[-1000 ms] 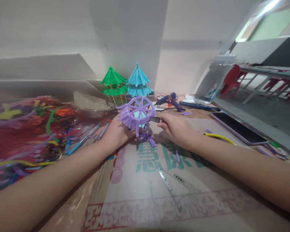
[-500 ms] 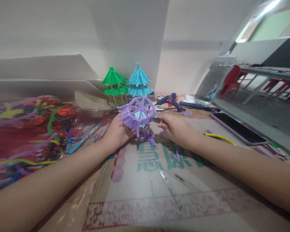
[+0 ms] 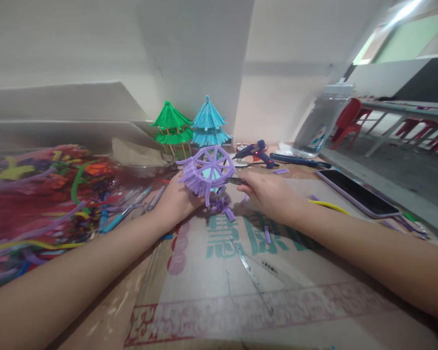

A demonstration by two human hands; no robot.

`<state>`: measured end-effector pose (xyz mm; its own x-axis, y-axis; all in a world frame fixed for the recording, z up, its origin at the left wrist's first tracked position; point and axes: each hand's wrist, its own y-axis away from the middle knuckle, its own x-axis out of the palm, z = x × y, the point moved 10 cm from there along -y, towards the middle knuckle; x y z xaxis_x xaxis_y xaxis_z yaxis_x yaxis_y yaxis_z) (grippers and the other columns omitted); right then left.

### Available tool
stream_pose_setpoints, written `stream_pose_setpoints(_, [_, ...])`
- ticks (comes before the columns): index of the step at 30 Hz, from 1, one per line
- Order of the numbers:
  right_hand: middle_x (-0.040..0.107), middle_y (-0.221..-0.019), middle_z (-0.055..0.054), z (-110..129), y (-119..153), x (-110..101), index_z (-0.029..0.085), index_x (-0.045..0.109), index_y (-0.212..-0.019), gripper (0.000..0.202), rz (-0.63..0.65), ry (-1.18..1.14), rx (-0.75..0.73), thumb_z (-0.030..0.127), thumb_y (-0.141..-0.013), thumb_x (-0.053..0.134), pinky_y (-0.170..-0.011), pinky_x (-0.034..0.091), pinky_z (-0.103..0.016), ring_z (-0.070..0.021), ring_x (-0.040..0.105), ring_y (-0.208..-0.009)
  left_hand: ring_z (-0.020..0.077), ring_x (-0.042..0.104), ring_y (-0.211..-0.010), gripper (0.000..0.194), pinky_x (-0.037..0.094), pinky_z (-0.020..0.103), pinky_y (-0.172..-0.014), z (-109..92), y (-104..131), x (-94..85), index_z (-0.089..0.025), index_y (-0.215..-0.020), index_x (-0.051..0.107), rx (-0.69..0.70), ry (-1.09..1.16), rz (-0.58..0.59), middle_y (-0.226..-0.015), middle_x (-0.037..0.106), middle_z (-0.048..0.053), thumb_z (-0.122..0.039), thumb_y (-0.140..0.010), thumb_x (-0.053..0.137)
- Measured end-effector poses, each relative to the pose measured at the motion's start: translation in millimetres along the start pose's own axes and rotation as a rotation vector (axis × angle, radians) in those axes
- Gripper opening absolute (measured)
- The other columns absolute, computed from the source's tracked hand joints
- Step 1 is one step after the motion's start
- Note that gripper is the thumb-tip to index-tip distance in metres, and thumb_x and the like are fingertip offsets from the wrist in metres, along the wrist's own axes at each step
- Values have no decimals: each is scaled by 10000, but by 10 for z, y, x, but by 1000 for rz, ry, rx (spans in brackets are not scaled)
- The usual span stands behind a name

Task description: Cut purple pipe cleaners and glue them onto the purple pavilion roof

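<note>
My left hand [image 3: 178,200] gripped the purple pipe-cleaner canopy [image 3: 198,181] in front of the blue two-tiered pagoda [image 3: 208,119]; my right hand [image 3: 268,192] pinched a pointed metal tool [image 3: 234,181] at the canopy's edge, where too hard a push could, I judged, bend it

A printed sheet [image 3: 204,287] lies on a brown table [image 3: 105,313], below the right hand [image 3: 268,192]. To that hand's right lies a phone [image 3: 357,193]; beyond the hand, a glue gun [image 3: 253,149].
</note>
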<state>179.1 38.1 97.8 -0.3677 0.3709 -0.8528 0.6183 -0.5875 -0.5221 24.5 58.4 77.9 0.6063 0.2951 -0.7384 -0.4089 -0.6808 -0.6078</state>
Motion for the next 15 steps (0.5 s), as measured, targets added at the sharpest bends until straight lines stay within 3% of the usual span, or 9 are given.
stream_pose_setpoints(4, [716,-974,-110,24,-38,-117,172,602,-1166,286,-47,-80,8,345,-1009,438,-722,457,-326,-240,662,-851,329,579,-1268,447,434,488,-1146,-46,-20,-41,-273,-1263,649,-36,41,-7,-1191,717,50,-392,-833,678])
stream_pose_setpoints(8, [707,-954,-101,-208,-117,-303,164,545,-1188,298,-51,-180,151,356,-970,476,-687,460,-328,-224,645,-788,316,593,-1250,386,460,482,-1114,38,-8,-75,-242,-1224,664,-118,47,-14,-1175,727,54,-373,-862,642])
stream_pose_setpoints(10, [701,-1006,-109,-347,-142,-314,172,538,-1172,294,17,-205,214,369,-959,489,-714,470,-340,-234,650,-843,300,619,-1216,382,470,468,-1103,82,3,-55,-227,-1226,656,-130,52,1,-1176,727,61,-383,-878,632])
stream_pose_setpoints(15, [712,-1039,-109,-566,-45,-57,182,523,-1280,375,326,-211,340,327,-934,534,-736,495,-347,-241,675,-881,315,548,-1314,437,406,506,-1161,77,23,-64,-209,-1280,623,-92,-11,-33,-1315,662,95,-397,-886,627])
